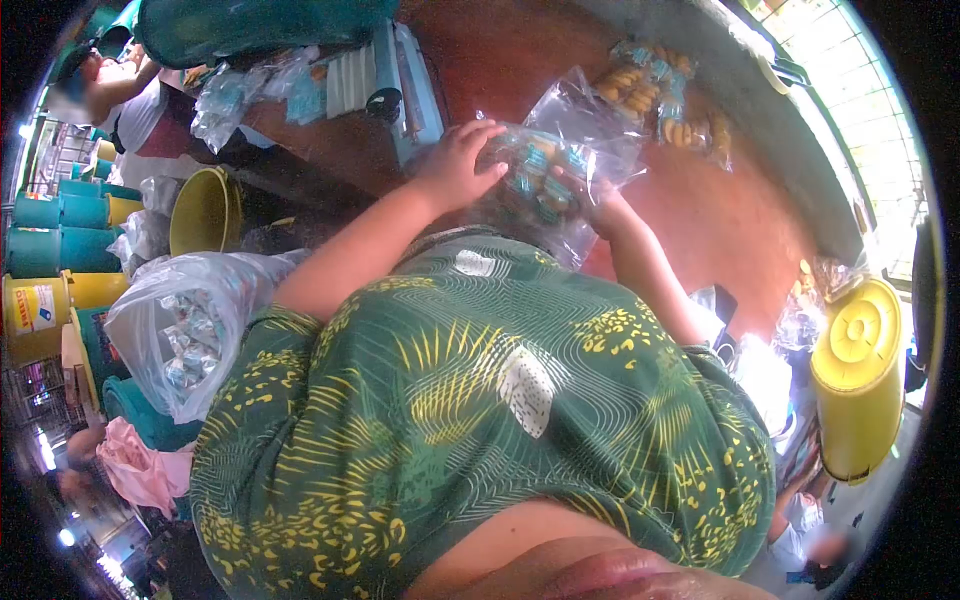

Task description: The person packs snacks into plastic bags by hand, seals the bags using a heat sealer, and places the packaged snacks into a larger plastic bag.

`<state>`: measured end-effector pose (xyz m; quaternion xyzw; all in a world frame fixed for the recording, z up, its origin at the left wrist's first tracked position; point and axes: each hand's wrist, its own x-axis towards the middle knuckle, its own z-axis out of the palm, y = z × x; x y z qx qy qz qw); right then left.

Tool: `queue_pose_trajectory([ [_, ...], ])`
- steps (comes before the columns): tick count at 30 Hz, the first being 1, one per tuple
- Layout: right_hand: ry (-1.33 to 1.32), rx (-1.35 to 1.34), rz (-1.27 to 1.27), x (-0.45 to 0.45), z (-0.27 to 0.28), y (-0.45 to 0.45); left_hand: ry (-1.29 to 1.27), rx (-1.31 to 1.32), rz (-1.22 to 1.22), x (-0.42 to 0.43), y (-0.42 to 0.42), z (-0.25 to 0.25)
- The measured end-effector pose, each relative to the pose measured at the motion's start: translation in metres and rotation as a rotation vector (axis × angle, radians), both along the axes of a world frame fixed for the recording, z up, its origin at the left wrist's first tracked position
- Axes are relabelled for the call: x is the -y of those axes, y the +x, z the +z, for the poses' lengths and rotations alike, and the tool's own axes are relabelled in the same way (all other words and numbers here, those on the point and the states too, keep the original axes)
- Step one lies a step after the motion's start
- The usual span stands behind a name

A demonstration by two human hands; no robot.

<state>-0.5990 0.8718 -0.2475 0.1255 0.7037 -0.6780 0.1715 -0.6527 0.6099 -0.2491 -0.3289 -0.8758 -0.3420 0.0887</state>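
Note:
In front of my chest is a clear plastic bag (pixel 540 185) filled with small packets that carry blue-green print. My left hand (pixel 462 168) grips its left side, fingers curved over the top and thumb toward the packets. On the right side, my right hand (pixel 598 203) holds the bag, with part of the fingers hidden by the shiny film. The bag's loose upper part (pixel 575 105) stands up beyond my hands. Farther off, on the reddish-brown table (pixel 700 215), lie several packs of round golden-brown baked goods (pixel 640 88).
A large open clear bag of small packets (pixel 190 335) stands at my left, near a yellow bucket (pixel 205 212) and stacked teal bins (pixel 85 225). At right is a lidded yellow bucket (pixel 857 375). A blue-grey device (pixel 412 95) lies on the table. Another person (pixel 125 90) is at far left.

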Motion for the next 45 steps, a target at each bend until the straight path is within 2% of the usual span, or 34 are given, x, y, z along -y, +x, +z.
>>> queue_pose_trajectory([
  [2,-0.063,0.035,-0.071,-0.002,-0.019,-0.002,-0.124,0.188,0.0,-0.001,-0.004,-0.009],
  [4,0.038,-0.072,-0.294,0.001,-0.043,-0.007,-0.203,0.309,-0.018,-0.007,-0.005,-0.011],
  [5,0.088,-0.125,-0.407,0.001,-0.055,-0.009,-0.199,0.378,-0.016,-0.009,-0.005,-0.011],
  [8,0.174,-0.316,-0.467,0.0,-0.075,-0.004,-0.146,0.412,-0.047,-0.008,-0.008,-0.017],
  [9,0.284,-0.334,-0.457,0.002,-0.073,-0.004,-0.123,0.412,-0.054,-0.007,-0.009,-0.02],
  [12,0.103,-0.468,-0.317,0.008,-0.068,0.001,-0.092,0.414,-0.06,-0.004,-0.01,-0.024],
  [13,0.099,-0.345,-0.243,0.007,-0.067,-0.007,-0.107,0.412,-0.052,-0.003,-0.011,-0.024],
  [15,0.237,-0.531,-0.121,0.001,-0.094,-0.018,-0.159,0.427,-0.044,-0.001,-0.013,-0.015],
  [17,-0.037,-0.387,-0.234,0.013,-0.078,-0.017,-0.232,0.46,-0.047,-0.004,-0.017,0.018],
  [18,-0.171,-0.319,-0.305,0.019,-0.068,-0.016,-0.19,0.317,-0.052,-0.01,-0.021,0.026],
  [20,0.092,-0.347,-0.278,0.023,-0.053,-0.018,-0.097,0.032,-0.062,-0.036,-0.027,0.04],
  [23,0.359,-0.693,-0.102,0.03,-0.049,-0.021,-0.227,-0.034,-0.333,-0.092,-0.023,0.093],
  [24,0.453,-0.832,-0.029,0.034,-0.045,-0.023,-0.321,-0.047,-0.32,-0.108,-0.019,0.099],
  [25,0.796,-0.887,-0.001,0.039,-0.048,-0.025,-0.416,-0.058,-0.306,-0.124,-0.012,0.104],
  [27,0.534,-0.869,-0.002,0.046,-0.048,-0.023,-0.66,-0.006,-0.237,-0.141,-0.009,0.107],
  [29,0.448,-0.716,0.079,0.047,-0.029,-0.012,-0.947,0.133,-0.235,-0.151,-0.028,0.112],
  [30,0.437,-0.754,0.103,0.046,-0.017,-0.008,-1.091,0.206,-0.233,-0.156,-0.039,0.115],
  [32,0.407,-0.827,0.14,0.047,0.006,-0.004,-1.052,0.134,-0.37,-0.145,-0.062,0.096],
  [33,0.444,-0.661,0.201,0.045,0.019,-0.002,-1.036,0.103,-0.442,-0.135,-0.069,0.089],
  [34,0.491,-0.496,0.266,0.042,0.032,-0.001,-0.952,0.112,-0.477,-0.125,-0.066,0.101],
  [36,0.597,-0.368,0.458,0.034,0.054,-0.005,-0.788,0.123,-0.547,-0.102,-0.048,0.141],
  [38,0.252,-0.706,0.417,0.02,0.061,0.006,-0.747,-0.005,-0.419,-0.067,-0.039,0.152],
  [40,0.221,-0.925,0.595,0.016,0.116,0.023,-0.796,0.151,-0.338,-0.036,0.006,0.211],
  [42,0.05,-0.944,0.776,-0.017,0.162,0.022,-0.564,-0.023,-0.294,-0.002,0.025,0.207],
  [43,-0.02,-0.909,0.799,-0.037,0.165,0.011,-0.446,-0.106,-0.272,0.008,0.034,0.206],
  [44,-0.025,-0.88,0.708,-0.049,0.166,-0.006,-0.441,-0.042,-0.247,0.01,0.043,0.21],
  [45,-0.021,-0.724,0.528,-0.058,0.156,-0.028,-0.435,0.019,-0.223,0.011,0.052,0.215],
])
